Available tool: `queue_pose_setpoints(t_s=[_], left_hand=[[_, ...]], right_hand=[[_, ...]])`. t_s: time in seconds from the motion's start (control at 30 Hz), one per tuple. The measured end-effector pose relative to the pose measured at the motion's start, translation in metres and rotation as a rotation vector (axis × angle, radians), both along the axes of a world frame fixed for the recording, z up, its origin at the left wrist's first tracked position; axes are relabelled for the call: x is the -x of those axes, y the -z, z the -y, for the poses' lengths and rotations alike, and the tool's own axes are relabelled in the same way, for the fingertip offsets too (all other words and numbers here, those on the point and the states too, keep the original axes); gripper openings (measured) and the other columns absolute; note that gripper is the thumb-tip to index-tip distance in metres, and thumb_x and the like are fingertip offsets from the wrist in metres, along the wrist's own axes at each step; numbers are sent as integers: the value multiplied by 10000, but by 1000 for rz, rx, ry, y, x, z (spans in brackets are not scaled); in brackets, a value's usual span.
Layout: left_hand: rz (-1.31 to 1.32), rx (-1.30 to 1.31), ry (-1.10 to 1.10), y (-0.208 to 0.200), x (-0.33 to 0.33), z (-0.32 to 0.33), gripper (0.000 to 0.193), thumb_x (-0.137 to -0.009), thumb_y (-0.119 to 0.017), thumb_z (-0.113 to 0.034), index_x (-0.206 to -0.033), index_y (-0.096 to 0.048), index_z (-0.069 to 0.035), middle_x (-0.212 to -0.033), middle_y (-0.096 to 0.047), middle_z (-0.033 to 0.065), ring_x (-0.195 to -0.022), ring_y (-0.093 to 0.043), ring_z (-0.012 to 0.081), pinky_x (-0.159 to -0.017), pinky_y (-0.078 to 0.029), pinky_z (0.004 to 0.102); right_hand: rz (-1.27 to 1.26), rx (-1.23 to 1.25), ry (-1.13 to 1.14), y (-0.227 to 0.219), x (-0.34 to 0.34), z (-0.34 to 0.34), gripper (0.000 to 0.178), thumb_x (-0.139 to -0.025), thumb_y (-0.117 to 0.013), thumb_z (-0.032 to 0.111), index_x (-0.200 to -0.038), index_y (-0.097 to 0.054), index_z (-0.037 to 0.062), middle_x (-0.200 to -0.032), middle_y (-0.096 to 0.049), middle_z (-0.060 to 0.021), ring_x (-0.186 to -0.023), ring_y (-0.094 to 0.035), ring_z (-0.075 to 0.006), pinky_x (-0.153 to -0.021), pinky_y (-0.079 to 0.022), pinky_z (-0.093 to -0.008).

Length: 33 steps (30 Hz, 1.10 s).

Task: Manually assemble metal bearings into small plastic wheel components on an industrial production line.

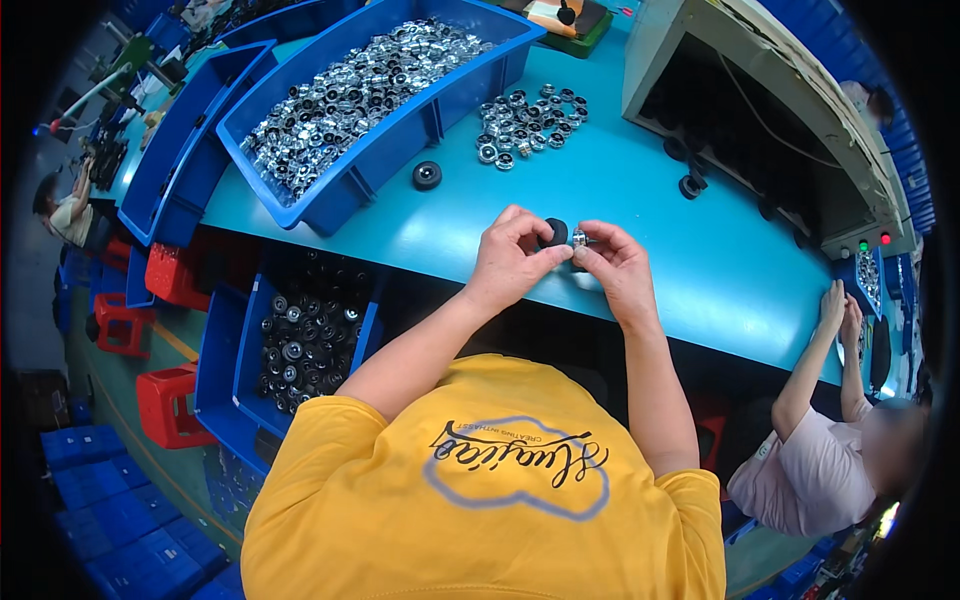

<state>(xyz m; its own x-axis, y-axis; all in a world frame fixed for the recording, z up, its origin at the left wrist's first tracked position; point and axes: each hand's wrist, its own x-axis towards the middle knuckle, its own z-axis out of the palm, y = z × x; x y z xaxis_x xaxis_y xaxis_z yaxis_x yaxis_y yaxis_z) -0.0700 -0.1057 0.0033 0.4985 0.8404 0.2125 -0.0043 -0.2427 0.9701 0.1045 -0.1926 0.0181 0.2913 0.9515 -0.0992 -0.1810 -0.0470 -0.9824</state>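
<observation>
Above the near edge of the turquoise bench, my left hand pinches a small black wheel ring between thumb and fingers. Close beside it, my right hand is closed on a small silver metal hub. The two parts are side by side; whether they touch I cannot tell. Beyond my left hand, a black wheel with a shiny centre lies on the bench. Farther off is a loose cluster of silver hubs.
A large blue bin full of silver hubs stands at the left. Black rings lie before a box-shaped machine at the right. Below the bench, a blue crate holds more wheels. A co-worker sits at the right, near red stools leftward.
</observation>
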Motion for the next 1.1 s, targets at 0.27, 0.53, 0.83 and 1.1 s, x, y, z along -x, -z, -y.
queue_pose_setpoints(t_s=[0.27, 0.53, 0.83, 1.1], left_hand=[[438, 699, 416, -6, -10, 13, 433, -971, -672, -171, -1329, -504, 5, -1200, -629, 102, -1039, -651, 188, -888, -567, 339], [570, 854, 523, -12, -16, 28, 434, -992, -638, -190, -1361, -503, -6, -1213, -624, 96, -1104, -631, 200, -940, -558, 369], [486, 651, 488, -15, -17, 46, 433, -935, -695, -73, -1327, -534, 16, -1171, -615, 101, -1060, -628, 172, -947, -564, 358], [509, 834, 570, -14, -7, 51, 480, -960, -683, -187, -1367, -511, 3, -1204, -633, 98, -1121, -636, 208, -981, -529, 377]], right_hand=[[103, -178, 178, -7, 16, 20, 321, -836, -784, 15, -1133, -664, -4, -1042, -649, -51, -877, -663, -118, -783, -552, -246], [313, -311, 286, -25, 13, 42, 295, -845, -753, -14, -1130, -680, 5, -1050, -612, -54, -878, -656, -131, -797, -543, -253], [731, -166, 278, -54, 24, 67, 310, -743, -782, -35, -1027, -667, 18, -970, -617, -82, -720, -653, -137, -645, -549, -264], [636, -259, 313, -44, 27, 68, 274, -736, -816, -16, -969, -677, 25, -923, -667, -76, -701, -655, -131, -623, -541, -261]])
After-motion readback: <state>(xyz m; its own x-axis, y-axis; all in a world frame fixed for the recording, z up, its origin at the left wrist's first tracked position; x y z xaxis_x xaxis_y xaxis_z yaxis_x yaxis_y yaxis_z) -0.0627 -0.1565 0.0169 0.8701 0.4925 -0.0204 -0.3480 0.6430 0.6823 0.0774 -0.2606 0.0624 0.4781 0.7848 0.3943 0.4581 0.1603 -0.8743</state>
